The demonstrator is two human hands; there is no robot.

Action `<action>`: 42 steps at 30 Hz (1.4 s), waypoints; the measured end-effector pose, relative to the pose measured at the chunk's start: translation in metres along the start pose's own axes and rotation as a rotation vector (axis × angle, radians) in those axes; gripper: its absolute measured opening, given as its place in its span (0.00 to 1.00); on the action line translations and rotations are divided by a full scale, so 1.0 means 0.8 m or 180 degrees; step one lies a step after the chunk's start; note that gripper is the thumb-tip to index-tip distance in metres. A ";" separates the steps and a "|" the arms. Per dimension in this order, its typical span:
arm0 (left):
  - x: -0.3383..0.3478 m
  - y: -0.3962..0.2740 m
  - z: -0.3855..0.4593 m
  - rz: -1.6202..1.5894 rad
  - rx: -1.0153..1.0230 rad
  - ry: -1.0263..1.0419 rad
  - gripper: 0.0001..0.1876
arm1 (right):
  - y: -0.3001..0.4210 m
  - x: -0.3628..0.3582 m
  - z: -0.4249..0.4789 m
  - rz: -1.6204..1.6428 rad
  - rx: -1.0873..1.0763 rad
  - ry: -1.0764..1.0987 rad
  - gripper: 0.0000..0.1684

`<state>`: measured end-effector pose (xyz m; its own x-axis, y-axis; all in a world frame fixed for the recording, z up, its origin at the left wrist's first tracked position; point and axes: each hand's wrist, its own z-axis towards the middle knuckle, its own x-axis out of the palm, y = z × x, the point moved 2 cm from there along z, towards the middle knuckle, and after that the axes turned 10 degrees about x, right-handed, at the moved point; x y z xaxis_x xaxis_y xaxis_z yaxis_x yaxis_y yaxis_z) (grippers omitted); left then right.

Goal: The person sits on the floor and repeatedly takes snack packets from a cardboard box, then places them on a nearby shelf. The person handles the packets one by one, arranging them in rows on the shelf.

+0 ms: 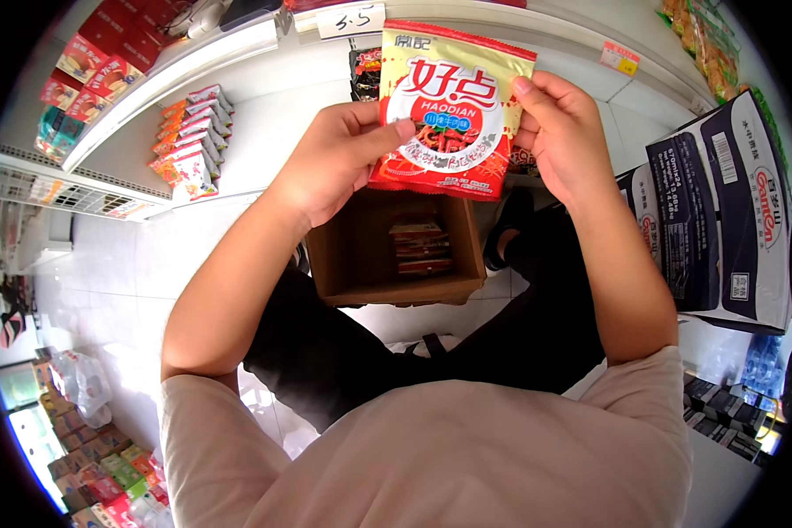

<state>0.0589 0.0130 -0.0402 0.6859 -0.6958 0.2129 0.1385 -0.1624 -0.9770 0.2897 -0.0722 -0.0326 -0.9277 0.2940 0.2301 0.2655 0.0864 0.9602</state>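
Note:
A red and yellow snack packet [459, 72] is stretched upright between my two hands, its printed front facing me. My left hand [350, 155] pinches its left edge, thumb across the front. At the upper right edge, my right hand [558, 122] grips it between thumb and fingers. Below the packet, an open cardboard box [353, 264] stands on the floor between my legs. Inside it lies a small stack of similar-looking packets [421, 247]. Behind my left hand and the held packet, a dark snack packet [365, 74] is partly hidden on the shelf.
A white store shelf [284, 99] curves ahead, with a row of snack packets [195, 142] at left. Red boxes [99, 72] sit on the shelf above. Bottled-water cartons [719, 218] are stacked close on my right. Several drink cartons [105, 462] stand at lower left.

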 end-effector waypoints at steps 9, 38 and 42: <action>0.002 0.003 -0.002 -0.0335 0.0319 0.0006 0.21 | 0.004 0.015 -0.007 0.0064 0.0344 0.0862 0.22; 0.005 -0.013 -0.007 -0.0837 0.0994 -0.0803 0.13 | 0.029 0.019 -0.019 -0.0500 -0.0373 0.0467 0.19; -0.006 -0.022 -0.007 -0.0754 0.1197 -0.1053 0.10 | 0.073 -0.017 -0.013 -0.0568 -0.0691 0.0178 0.17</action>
<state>0.0493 0.0151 -0.0237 0.7845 -0.4040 0.4705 0.5201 0.0154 -0.8540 0.3148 -0.0809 0.0222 -0.9693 0.2391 0.0571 0.0401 -0.0755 0.9963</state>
